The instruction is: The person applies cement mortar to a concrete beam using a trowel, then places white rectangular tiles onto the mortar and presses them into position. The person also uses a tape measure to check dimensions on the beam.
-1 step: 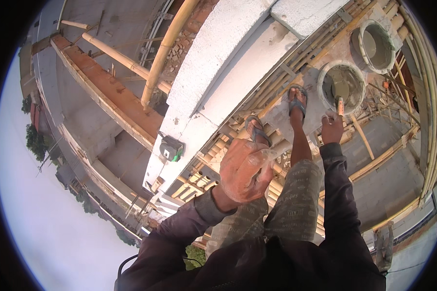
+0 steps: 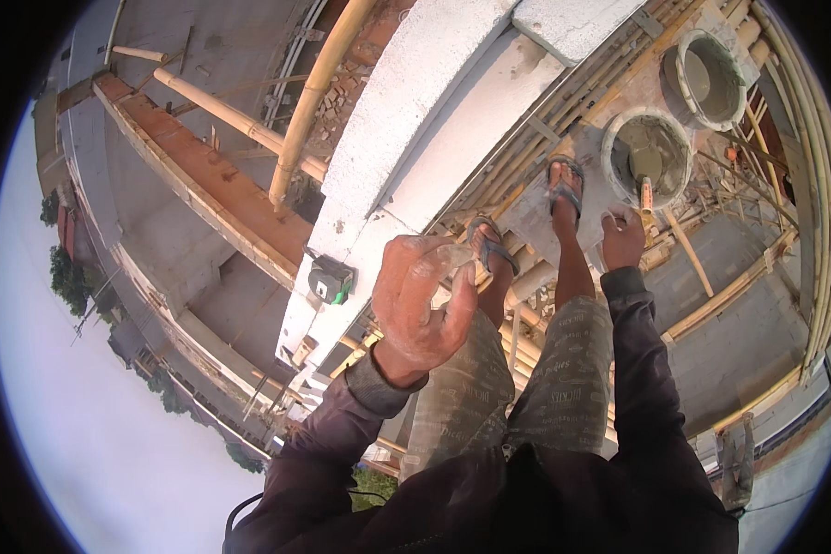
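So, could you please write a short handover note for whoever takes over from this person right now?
Left hand: raised in front of the body, fingers curled, apparently pinching something small and pale; unclear what.
Right hand: lowered beside the mortar bucket, at the orange-handled tool standing in it; grip unclear.
A second bucket sits beyond it. Green-and-black tape measure lies on the white wall top.
The person stands in sandals on bamboo scaffolding.
Done and left: cannot be judged from this view.

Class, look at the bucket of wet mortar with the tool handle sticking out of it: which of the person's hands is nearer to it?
Right. The right hand hangs just beside the mortar bucket, close to the tool handle. The left hand is raised far off, near the white block wall.
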Motion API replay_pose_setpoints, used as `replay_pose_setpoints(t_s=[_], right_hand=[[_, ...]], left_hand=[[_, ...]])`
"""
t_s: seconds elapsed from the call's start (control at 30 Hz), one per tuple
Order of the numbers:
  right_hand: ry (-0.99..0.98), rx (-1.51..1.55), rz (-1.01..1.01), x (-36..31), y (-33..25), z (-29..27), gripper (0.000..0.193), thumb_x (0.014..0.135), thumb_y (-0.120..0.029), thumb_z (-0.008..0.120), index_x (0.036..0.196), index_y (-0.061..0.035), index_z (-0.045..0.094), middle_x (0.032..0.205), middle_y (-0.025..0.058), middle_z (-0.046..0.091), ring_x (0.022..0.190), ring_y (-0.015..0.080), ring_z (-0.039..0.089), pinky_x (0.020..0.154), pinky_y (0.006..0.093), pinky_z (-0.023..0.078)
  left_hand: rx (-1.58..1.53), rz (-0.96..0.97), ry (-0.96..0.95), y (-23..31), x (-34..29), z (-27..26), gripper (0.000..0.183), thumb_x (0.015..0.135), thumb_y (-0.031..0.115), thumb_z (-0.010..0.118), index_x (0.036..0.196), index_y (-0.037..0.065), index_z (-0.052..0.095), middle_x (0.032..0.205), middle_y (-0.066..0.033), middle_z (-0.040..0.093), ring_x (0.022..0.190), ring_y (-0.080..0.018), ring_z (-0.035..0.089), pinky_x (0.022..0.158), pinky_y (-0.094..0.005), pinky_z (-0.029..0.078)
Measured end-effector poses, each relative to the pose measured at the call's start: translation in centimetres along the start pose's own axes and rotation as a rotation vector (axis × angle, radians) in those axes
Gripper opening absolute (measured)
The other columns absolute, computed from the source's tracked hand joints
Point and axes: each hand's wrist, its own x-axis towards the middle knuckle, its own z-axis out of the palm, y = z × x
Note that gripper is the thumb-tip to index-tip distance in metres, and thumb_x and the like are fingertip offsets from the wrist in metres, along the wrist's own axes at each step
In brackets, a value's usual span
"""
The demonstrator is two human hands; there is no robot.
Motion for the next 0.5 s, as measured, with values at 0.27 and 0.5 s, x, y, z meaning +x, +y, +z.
replay_pose_setpoints(t_s=[0.27, 0.5], right_hand=[[-0.291, 0.672, 0.033, -9.4, -15.6, 9.3, 0.055, 0.086, -0.03, 0.069, 0.129, 0.0012, 0.055, 0.123, 0.0165, 0.057, 0.111, 0.0238, 0.059, 0.091, 0.0351, 0.049], [-0.322, 0.974, 0.099, -10.5, -20.4, 11.3, 0.076, 0.085, -0.031, 0.068, 0.144, 0.0034, 0.037, 0.14, 0.0269, 0.043, 0.124, 0.0332, 0.051, 0.097, 0.0387, 0.047]], left_hand=[[0.436, 0.057, -0.282, -11.4, 7.6, -5.4, 0.088, 0.068, 0.027, 0.086, 0.134, -0.008, 0.039, 0.128, -0.0282, 0.051, 0.12, -0.0398, 0.051, 0.102, -0.0458, 0.041], [0.388, -0.161, -0.407, -13.4, 9.5, -4.4, 0.088, 0.065, 0.025, 0.087, 0.131, -0.011, 0.041, 0.113, -0.026, 0.062, 0.105, -0.0358, 0.064, 0.091, -0.0407, 0.05]])
